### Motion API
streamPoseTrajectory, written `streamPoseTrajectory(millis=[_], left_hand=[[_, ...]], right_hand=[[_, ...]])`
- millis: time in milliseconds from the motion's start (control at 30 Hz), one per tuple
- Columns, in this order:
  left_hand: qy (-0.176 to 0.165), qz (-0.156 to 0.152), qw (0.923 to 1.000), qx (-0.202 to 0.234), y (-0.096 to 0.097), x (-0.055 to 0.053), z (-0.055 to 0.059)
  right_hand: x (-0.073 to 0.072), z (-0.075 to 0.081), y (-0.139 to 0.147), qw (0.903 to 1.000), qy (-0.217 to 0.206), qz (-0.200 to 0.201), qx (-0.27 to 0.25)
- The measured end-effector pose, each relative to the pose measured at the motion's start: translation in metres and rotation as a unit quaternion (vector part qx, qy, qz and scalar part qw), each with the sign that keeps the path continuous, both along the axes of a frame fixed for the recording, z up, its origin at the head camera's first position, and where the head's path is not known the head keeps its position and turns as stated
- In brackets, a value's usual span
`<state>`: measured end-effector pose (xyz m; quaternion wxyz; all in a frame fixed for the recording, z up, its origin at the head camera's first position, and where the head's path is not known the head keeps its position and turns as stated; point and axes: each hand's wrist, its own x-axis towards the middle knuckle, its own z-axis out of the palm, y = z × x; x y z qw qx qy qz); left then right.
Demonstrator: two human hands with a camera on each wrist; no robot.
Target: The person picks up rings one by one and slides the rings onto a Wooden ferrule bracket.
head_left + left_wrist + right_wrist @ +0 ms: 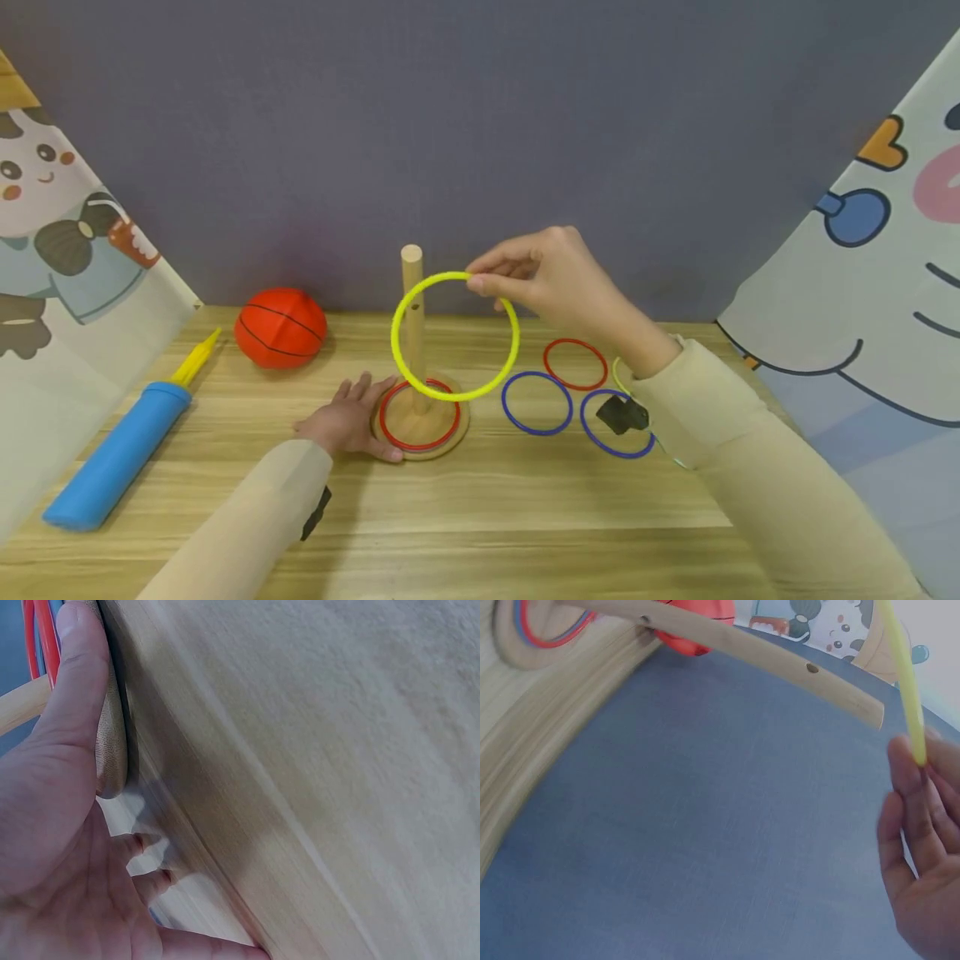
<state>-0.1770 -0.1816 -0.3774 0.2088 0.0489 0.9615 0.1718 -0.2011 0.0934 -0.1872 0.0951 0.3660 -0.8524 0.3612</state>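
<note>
My right hand pinches a yellow ring at its upper right edge, between thumb and fingertips. The ring hangs in the air, and in the head view it overlaps the wooden peg. In the right wrist view the yellow ring appears edge-on, beside the peg's tip. On the stand's round base a red ring lies around the peg, with a blue ring showing against it. My left hand touches the base's left side, thumb along the front edge, fingers spread.
Right of the stand lie a blue ring, a red ring, another blue ring and a yellow ring partly behind my right forearm. At left are a red ball and a blue pump. A grey wall stands behind.
</note>
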Motion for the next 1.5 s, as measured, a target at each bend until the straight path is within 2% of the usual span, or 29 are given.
streamPoseTrajectory(millis=[200, 400, 667, 867, 1067, 1300, 1500], left_hand=[[0.013, -0.004, 0.9999, 0.002, 0.001, 0.005, 0.005], [0.013, -0.005, 0.9999, 0.002, 0.001, 0.005, 0.005], [0.009, -0.007, 0.9999, -0.001, 0.002, 0.006, 0.007], [0.007, -0.005, 1.0000, -0.004, 0.002, 0.005, 0.008], [0.001, -0.002, 1.0000, -0.002, 0.000, 0.002, 0.003], [-0.004, 0.007, 1.0000, 0.003, 0.000, 0.004, 0.006], [0.004, 0.007, 0.9999, 0.007, 0.002, 0.005, 0.007]], right_hand=[[-0.005, 0.004, -0.017, 0.9971, 0.037, -0.024, -0.062], [-0.013, 0.002, -0.027, 0.9932, 0.036, -0.053, -0.097], [-0.026, -0.013, -0.031, 0.9926, 0.027, -0.087, -0.080], [-0.034, -0.025, -0.028, 0.9924, 0.009, -0.113, -0.047], [-0.039, -0.046, -0.026, 0.9934, -0.007, -0.114, -0.011], [-0.041, -0.078, -0.026, 0.9955, -0.006, -0.092, 0.022], [-0.037, -0.105, -0.029, 0.9947, -0.032, -0.085, 0.048]])
